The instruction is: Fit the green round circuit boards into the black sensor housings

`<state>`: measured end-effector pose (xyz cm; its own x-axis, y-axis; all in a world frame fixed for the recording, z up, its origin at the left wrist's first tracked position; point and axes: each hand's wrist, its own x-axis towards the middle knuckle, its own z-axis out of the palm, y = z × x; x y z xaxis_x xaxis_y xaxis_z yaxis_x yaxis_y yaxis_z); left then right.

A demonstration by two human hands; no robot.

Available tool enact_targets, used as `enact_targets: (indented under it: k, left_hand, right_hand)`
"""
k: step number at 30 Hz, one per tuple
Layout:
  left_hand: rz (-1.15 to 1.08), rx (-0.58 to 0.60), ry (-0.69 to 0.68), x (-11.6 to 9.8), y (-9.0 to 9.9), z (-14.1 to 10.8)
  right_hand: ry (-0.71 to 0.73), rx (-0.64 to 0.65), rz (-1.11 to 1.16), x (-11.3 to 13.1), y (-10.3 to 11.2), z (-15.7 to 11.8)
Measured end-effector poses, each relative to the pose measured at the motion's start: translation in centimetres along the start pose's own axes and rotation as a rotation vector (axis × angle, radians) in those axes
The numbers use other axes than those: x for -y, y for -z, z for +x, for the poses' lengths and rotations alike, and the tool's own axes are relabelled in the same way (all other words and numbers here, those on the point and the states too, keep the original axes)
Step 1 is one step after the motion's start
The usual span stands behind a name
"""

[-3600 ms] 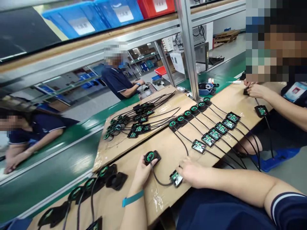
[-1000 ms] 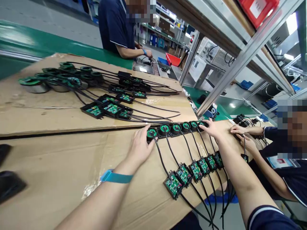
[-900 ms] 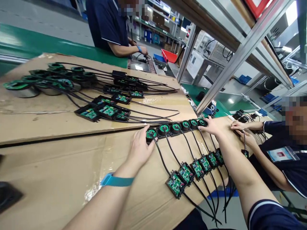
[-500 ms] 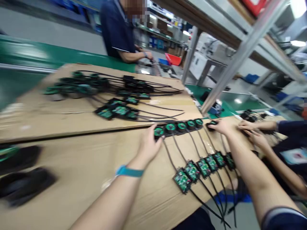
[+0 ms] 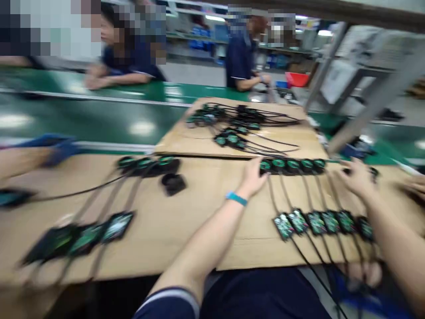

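Note:
My left hand point(image 5: 253, 178), wearing a teal wristband point(image 5: 237, 198), closes its thumb and fingers around the leftmost round black housing with a green circuit board point(image 5: 265, 166). That housing ends a tight row of several like it, including a second housing point(image 5: 279, 165) beside it. Right of the row, my right hand point(image 5: 359, 178) grips another round black housing point(image 5: 346, 171), mostly covered by the fingers and blurred. Thin cables run from the housings to square black cases with green circuit boards point(image 5: 317, 222). Thicker black cables point(image 5: 314, 265) hang from these cases over the near edge.
Left on the cardboard point(image 5: 199, 212) lie more wired housings point(image 5: 145, 165), board cases point(image 5: 117, 226) and a loose black part point(image 5: 173, 183). A raised cardboard sheet point(image 5: 186, 141) behind carries a cable pile point(image 5: 245, 117). Co-workers' arms show at both sides. A metal post point(image 5: 361, 104) slants at right.
My view has swung left, bringing in the left-hand parts and another person across the belt. Both hands remain at the housings at the two ends of the row.

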<state>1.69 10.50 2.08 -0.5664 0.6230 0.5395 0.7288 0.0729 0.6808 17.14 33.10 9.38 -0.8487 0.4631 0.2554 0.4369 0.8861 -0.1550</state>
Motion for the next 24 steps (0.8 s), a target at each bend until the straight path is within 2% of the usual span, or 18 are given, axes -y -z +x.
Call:
enact_targets:
  k: [1, 3, 6, 10, 15, 24]
  left_hand:
    - [0.056, 0.001, -0.016, 0.6, 1.0, -0.2]
    - [0.165, 0.045, -0.072, 1.1, 1.3, 0.1]
    - [0.349, 0.172, -0.194, 0.5, 0.7, 1.1]
    - [0.512, 0.376, -0.309, -0.3, 0.5, 3.5]
    - [0.664, 0.572, -0.374, -0.3, 0.3, 6.1]
    - [0.693, 0.549, -0.427, -1.4, 0.1, 5.5]
  right_hand:
    - [-0.074, 0.015, -0.034, -1.9, 1.5, -1.4]
    - [-0.208, 0.071, -0.072, -4.8, 3.7, -3.6]
    - [-0.277, 0.142, -0.057, -6.2, 4.0, -3.8]
    - [-0.240, 0.161, -0.020, -4.8, 2.4, -1.9]
    - [-0.184, 0.180, -0.019, -2.5, 1.9, -2.0]
    - [-0.191, 0.161, -0.029, -2.0, 2.5, -2.0]
